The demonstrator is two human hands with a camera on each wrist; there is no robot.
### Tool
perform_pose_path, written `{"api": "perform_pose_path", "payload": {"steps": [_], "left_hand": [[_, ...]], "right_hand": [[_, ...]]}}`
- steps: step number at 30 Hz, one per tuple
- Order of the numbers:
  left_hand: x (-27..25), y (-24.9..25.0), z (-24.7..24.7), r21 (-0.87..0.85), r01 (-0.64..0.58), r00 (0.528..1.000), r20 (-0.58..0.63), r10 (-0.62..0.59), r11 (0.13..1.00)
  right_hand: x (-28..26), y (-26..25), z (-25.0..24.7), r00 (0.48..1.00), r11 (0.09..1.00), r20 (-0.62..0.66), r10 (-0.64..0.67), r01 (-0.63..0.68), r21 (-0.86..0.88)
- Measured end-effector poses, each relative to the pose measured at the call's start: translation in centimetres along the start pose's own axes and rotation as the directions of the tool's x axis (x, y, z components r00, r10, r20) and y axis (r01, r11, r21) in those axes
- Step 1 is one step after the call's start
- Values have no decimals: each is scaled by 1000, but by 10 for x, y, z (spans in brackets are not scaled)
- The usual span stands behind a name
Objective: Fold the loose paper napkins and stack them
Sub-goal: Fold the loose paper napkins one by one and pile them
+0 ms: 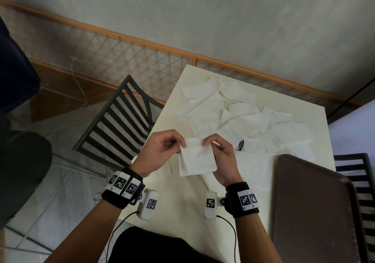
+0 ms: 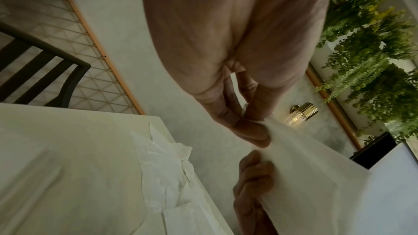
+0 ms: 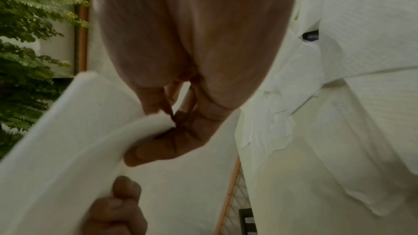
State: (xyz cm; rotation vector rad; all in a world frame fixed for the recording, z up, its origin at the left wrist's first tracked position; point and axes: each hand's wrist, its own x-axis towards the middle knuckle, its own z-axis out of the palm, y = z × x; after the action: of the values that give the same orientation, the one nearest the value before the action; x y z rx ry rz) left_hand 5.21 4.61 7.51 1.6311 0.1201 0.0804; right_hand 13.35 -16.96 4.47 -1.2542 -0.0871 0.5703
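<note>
I hold one white paper napkin (image 1: 195, 159) up above the cream table (image 1: 166, 124), near its left front part. My left hand (image 1: 178, 144) pinches its top left corner and my right hand (image 1: 207, 141) pinches its top right corner. In the left wrist view thumb and fingers of the left hand (image 2: 253, 129) clamp the napkin's edge (image 2: 305, 158). In the right wrist view the right hand (image 3: 162, 128) pinches the curled napkin corner (image 3: 95, 131). Several loose unfolded napkins (image 1: 229, 112) lie spread over the far half of the table. More flat napkins (image 1: 251, 167) lie under and right of my hands.
A dark brown tray (image 1: 312, 208) sits on the table's front right. A black slatted chair (image 1: 123, 116) stands left of the table, another chair (image 1: 357, 181) at the right edge. A small dark label (image 1: 241, 144) peeks out among the napkins.
</note>
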Motion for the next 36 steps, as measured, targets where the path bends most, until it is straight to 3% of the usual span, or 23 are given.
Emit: {"api": "perform_pose_path", "payload": {"steps": [3, 8, 10, 13, 16, 21, 24, 26, 32, 36], "left_hand": [[-1, 2, 1, 45, -20, 1000, 9, 20, 999], [-5, 6, -2, 107, -66, 998, -7, 68, 992], [-8, 8, -2, 151, -110, 994, 4, 110, 982], [-10, 9, 4, 220, -116, 991, -37, 127, 969], [-12, 8, 6, 276, -133, 987, -53, 153, 952], [-22, 2, -7, 247, -91, 977, -166, 134, 965], [-29, -7, -19, 245, -45, 967, -233, 103, 969], [-33, -14, -27, 251, 17, 959, -278, 56, 968], [-51, -58, -58, 219, 310, 886, -419, -198, 925], [-61, -96, -68, 371, 499, 817, -503, -282, 783]], "right_hand": [[0, -2, 3, 999, 999, 44, 0, -2, 39], [-1, -13, 10, 998, 998, -26, 64, -64, 0], [-3, -18, 13, 1000, 993, -30, 0, -4, -119], [-5, -24, 25, 983, 839, 72, -167, 181, -513], [-3, -26, 38, 954, 674, 216, -206, 299, -676], [6, -22, 31, 955, 692, 192, -226, 296, -659], [11, -11, 35, 977, 790, 90, -193, 209, -577], [11, 2, 47, 982, 824, 113, -153, 190, -534], [17, 63, 77, 975, 721, 207, -77, 198, -664], [25, 105, 94, 988, 641, 156, -15, 129, -757]]}}
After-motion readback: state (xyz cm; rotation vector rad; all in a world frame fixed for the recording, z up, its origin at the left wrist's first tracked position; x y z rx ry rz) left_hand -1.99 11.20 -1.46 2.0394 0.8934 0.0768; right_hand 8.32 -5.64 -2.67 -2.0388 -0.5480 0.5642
